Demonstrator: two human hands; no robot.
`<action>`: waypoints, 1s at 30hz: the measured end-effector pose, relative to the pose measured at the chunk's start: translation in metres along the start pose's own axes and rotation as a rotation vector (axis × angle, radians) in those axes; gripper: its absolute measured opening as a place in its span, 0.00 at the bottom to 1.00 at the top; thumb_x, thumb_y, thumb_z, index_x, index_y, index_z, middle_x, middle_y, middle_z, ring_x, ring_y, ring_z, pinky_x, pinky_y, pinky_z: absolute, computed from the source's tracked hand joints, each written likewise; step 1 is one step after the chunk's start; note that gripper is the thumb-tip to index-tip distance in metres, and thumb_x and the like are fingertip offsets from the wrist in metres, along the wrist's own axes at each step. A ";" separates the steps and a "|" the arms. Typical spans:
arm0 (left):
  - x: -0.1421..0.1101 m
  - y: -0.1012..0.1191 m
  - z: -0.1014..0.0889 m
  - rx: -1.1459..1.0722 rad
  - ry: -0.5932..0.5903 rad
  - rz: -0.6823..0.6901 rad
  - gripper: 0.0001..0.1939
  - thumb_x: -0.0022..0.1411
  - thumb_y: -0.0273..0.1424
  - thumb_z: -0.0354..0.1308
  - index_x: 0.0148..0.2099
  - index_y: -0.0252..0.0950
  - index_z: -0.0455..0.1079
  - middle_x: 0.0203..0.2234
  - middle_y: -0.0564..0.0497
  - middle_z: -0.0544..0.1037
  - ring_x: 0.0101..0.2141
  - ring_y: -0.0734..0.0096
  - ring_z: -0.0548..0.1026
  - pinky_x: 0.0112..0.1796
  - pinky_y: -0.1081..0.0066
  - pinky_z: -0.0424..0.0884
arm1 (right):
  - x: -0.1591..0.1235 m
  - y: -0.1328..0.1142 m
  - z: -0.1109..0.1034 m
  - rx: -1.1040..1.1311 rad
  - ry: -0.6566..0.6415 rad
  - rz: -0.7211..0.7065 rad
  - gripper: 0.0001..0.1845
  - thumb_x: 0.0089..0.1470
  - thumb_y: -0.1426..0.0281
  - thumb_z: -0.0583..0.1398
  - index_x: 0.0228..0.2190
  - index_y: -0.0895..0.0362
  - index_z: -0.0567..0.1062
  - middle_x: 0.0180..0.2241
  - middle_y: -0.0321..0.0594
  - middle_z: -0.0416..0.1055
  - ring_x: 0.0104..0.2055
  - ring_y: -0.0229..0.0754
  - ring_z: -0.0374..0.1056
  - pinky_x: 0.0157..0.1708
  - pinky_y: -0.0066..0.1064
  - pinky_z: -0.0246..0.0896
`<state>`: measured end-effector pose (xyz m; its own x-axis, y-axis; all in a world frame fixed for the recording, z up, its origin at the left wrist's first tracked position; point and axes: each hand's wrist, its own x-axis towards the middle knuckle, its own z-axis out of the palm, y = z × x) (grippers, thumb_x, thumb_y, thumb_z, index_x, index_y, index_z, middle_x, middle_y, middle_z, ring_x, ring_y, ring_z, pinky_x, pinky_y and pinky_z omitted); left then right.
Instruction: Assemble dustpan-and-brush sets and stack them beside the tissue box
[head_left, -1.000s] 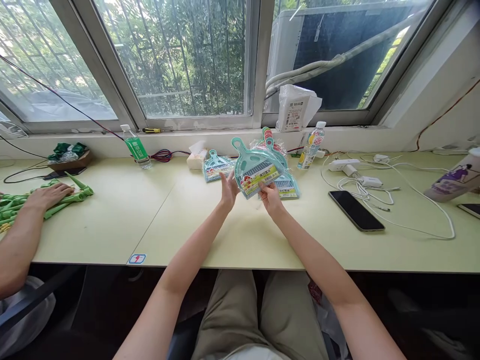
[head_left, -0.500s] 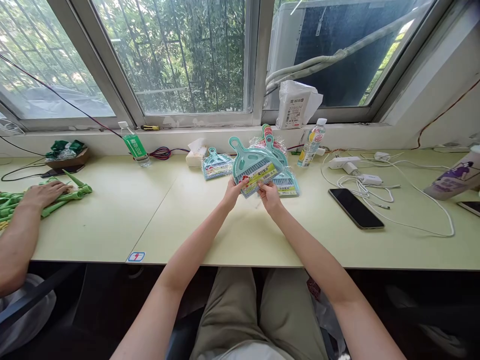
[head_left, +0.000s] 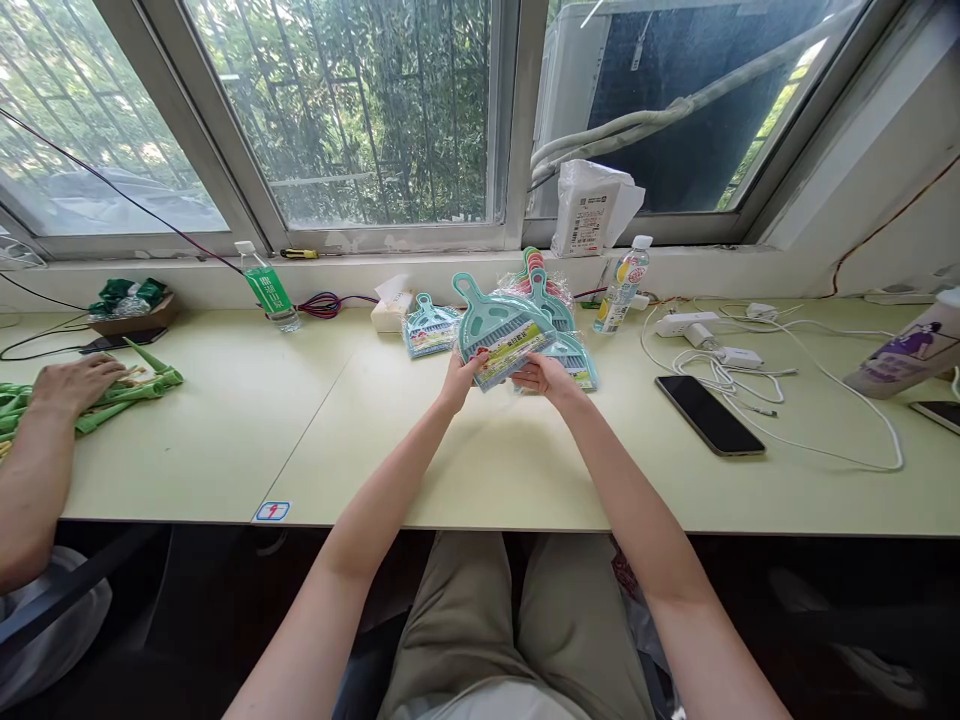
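Looks like the holding step, wrapped dustpan (head_left: 501, 328) just in front of the dustpan pile (head_left: 571, 352), pinched in the left hand (head_left: 457, 384), with the right hand (head_left: 546, 376) half-curled at its lower edge (can't tell if gripping), so probably calls for steady support.

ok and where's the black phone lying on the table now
In the head view, the black phone lies on the table right of the right hand, just in front of the tangled white cables.
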<state>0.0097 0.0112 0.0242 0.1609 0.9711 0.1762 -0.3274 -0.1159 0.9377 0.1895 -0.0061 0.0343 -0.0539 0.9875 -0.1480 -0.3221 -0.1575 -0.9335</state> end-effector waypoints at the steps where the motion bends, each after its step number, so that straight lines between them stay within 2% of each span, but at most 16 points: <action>1: 0.001 0.002 -0.003 -0.042 0.005 -0.009 0.27 0.50 0.34 0.66 0.51 0.40 0.60 0.46 0.48 0.75 0.40 0.60 0.77 0.36 0.57 0.79 | -0.001 -0.003 -0.003 -0.096 -0.023 -0.018 0.11 0.60 0.69 0.55 0.32 0.59 0.76 0.32 0.45 0.80 0.34 0.44 0.77 0.38 0.35 0.75; 3: 0.004 0.007 -0.011 -0.118 0.041 -0.036 0.27 0.50 0.30 0.65 0.51 0.40 0.59 0.46 0.49 0.75 0.41 0.60 0.78 0.39 0.52 0.79 | -0.003 -0.008 -0.009 -0.323 0.010 -0.123 0.15 0.61 0.66 0.53 0.33 0.60 0.77 0.35 0.47 0.79 0.35 0.46 0.77 0.39 0.39 0.74; 6: 0.009 0.015 -0.026 -0.201 0.088 -0.077 0.24 0.51 0.26 0.64 0.50 0.38 0.60 0.44 0.49 0.76 0.43 0.59 0.77 0.44 0.47 0.77 | -0.006 -0.008 -0.013 -0.729 0.237 -0.506 0.15 0.60 0.70 0.52 0.41 0.56 0.77 0.43 0.46 0.77 0.42 0.50 0.75 0.44 0.45 0.71; 9: 0.012 0.021 -0.039 -0.235 0.094 -0.125 0.18 0.52 0.24 0.62 0.45 0.35 0.63 0.41 0.47 0.77 0.44 0.57 0.77 0.47 0.45 0.75 | -0.006 -0.004 -0.016 -1.076 0.372 -0.874 0.24 0.57 0.76 0.54 0.53 0.49 0.71 0.57 0.42 0.66 0.58 0.52 0.63 0.54 0.48 0.63; 11: 0.011 0.023 -0.043 -0.235 0.091 -0.158 0.15 0.52 0.24 0.62 0.42 0.33 0.65 0.39 0.46 0.78 0.44 0.57 0.77 0.48 0.45 0.74 | -0.004 -0.001 -0.018 -1.195 0.377 -0.974 0.27 0.56 0.76 0.56 0.56 0.47 0.69 0.60 0.40 0.61 0.61 0.52 0.57 0.56 0.47 0.60; 14: 0.009 0.023 -0.045 -0.213 0.063 -0.198 0.14 0.51 0.24 0.63 0.41 0.32 0.66 0.38 0.45 0.78 0.44 0.56 0.77 0.49 0.47 0.74 | 0.000 0.002 -0.022 -1.202 0.376 -1.024 0.21 0.56 0.73 0.58 0.51 0.46 0.73 0.58 0.39 0.63 0.60 0.52 0.56 0.56 0.47 0.59; 17: 0.008 0.019 -0.046 -0.152 -0.005 -0.244 0.16 0.51 0.25 0.64 0.43 0.32 0.67 0.39 0.44 0.79 0.44 0.54 0.78 0.49 0.46 0.75 | 0.005 0.001 -0.027 -1.067 0.404 -1.028 0.09 0.57 0.69 0.59 0.37 0.48 0.80 0.53 0.40 0.68 0.57 0.52 0.59 0.55 0.47 0.59; 20: 0.009 0.014 -0.048 -0.092 -0.095 -0.292 0.16 0.52 0.26 0.64 0.44 0.31 0.68 0.41 0.41 0.79 0.42 0.54 0.78 0.48 0.47 0.76 | 0.008 -0.001 -0.030 -0.901 0.370 -0.979 0.10 0.56 0.63 0.60 0.28 0.50 0.80 0.45 0.40 0.73 0.52 0.51 0.64 0.53 0.46 0.58; 24: 0.009 0.012 -0.051 -0.042 -0.138 -0.321 0.18 0.53 0.28 0.65 0.46 0.32 0.68 0.42 0.41 0.78 0.39 0.55 0.79 0.44 0.51 0.78 | 0.008 0.000 -0.031 -0.761 0.306 -0.890 0.10 0.53 0.59 0.63 0.27 0.50 0.80 0.42 0.40 0.75 0.50 0.49 0.66 0.52 0.44 0.58; 30: 0.004 0.015 -0.044 0.039 -0.230 -0.307 0.22 0.53 0.32 0.66 0.49 0.35 0.67 0.44 0.42 0.77 0.35 0.60 0.79 0.40 0.53 0.80 | 0.002 -0.002 -0.023 -0.665 0.323 -0.844 0.09 0.51 0.59 0.64 0.27 0.50 0.80 0.44 0.39 0.75 0.52 0.49 0.66 0.55 0.44 0.57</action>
<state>-0.0354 0.0229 0.0263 0.4522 0.8901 -0.0566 -0.1965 0.1613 0.9672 0.2119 -0.0039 0.0287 0.2217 0.7466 0.6273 0.4348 0.5001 -0.7489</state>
